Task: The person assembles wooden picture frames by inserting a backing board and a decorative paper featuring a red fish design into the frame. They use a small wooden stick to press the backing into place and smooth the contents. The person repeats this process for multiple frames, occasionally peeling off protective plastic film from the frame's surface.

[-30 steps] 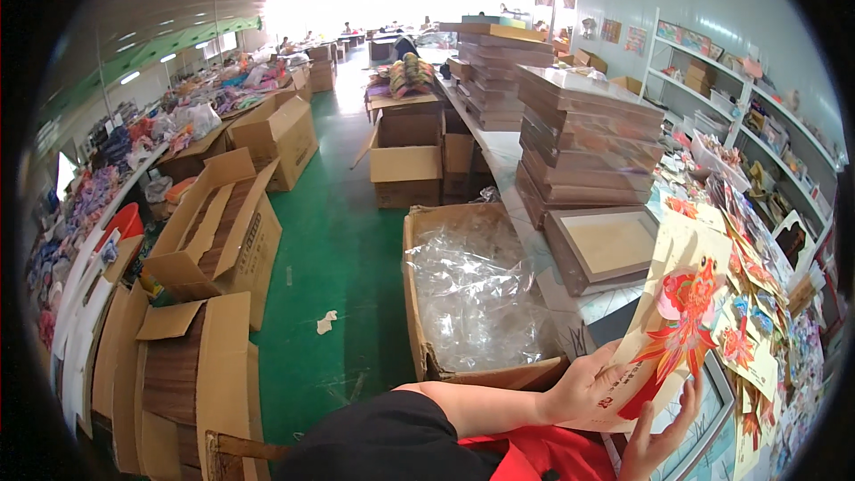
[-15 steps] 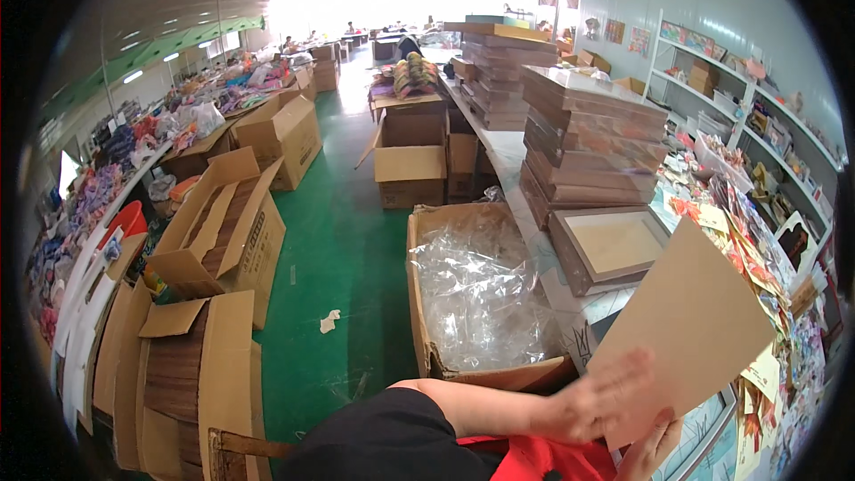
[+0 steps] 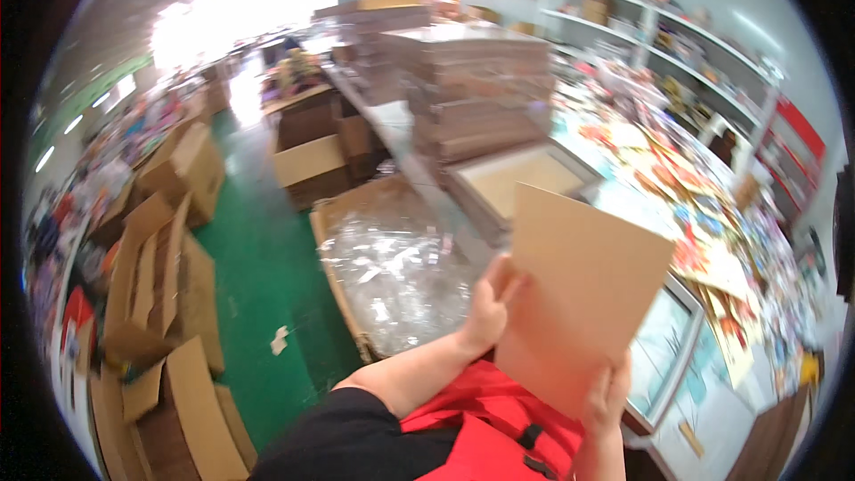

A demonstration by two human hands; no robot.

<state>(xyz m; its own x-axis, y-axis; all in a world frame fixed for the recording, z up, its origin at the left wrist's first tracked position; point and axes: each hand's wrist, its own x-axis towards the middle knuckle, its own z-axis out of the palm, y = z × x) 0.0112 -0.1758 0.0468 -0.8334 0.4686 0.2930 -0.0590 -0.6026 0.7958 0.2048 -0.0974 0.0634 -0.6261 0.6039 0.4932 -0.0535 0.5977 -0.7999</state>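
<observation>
A flat tan board (image 3: 588, 285), rectangular and tilted, is held up in front of me between both hands. My left hand (image 3: 492, 303) grips its left edge, the thumb and fingers closed on it. At its lower right edge my right hand (image 3: 609, 389) is closed round the board as well. Just behind the board lies a brown frame (image 3: 485, 218) with a tan inner panel, beside the stacked frames. To the right of my right hand, partly covered by the board, rests another frame (image 3: 684, 343) with a pale blue-green face.
Stacks of wrapped brown frames (image 3: 481, 89) stand on the long table. Left of it is a carton of clear plastic (image 3: 392, 276). Open cardboard boxes (image 3: 151, 276) line the green floor (image 3: 258, 285). Colourful papers (image 3: 677, 187) cover the table's right side, with white shelves (image 3: 641, 22) behind.
My view has swung to the right. The left hand has gone from the board's face to its left edge, and the board now stands more squarely before me.
</observation>
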